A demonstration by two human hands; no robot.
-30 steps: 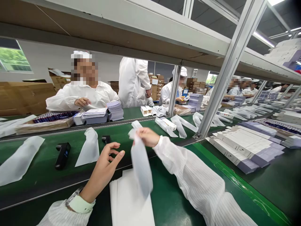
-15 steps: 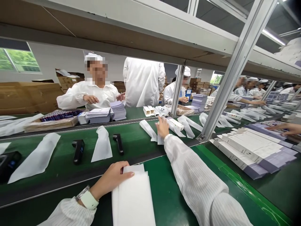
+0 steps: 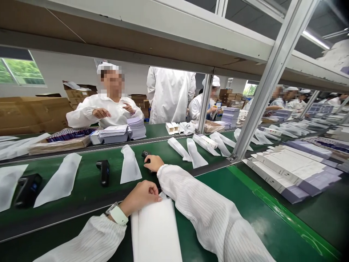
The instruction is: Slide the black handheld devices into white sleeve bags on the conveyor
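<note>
My left hand [image 3: 143,197] pinches the top edge of a stack of white sleeves [image 3: 156,233] lying on the green table at the near middle. Over the green belt, my right hand [image 3: 154,163] has its fingers closed round a small black device [image 3: 145,154], mostly hidden behind them. Left of it on the belt lie a white sleeve [image 3: 130,164] and a black handheld device [image 3: 103,172]. Another white sleeve [image 3: 195,153] rests on the belt to the right of my right hand.
Farther left are another black device [image 3: 28,190] and sleeves. A metal post [image 3: 261,98] rises at the right, beside flat white-and-purple boxes [image 3: 294,171]. Across the belt, a person [image 3: 109,105] in white works behind stacked papers [image 3: 114,133]. A shelf [image 3: 152,32] crosses overhead.
My right hand has moved left from a sleeve to the black device and taken hold of it. The sleeves and devices on the belt have shifted right. My left fingers have drawn together at the stack's edge.
</note>
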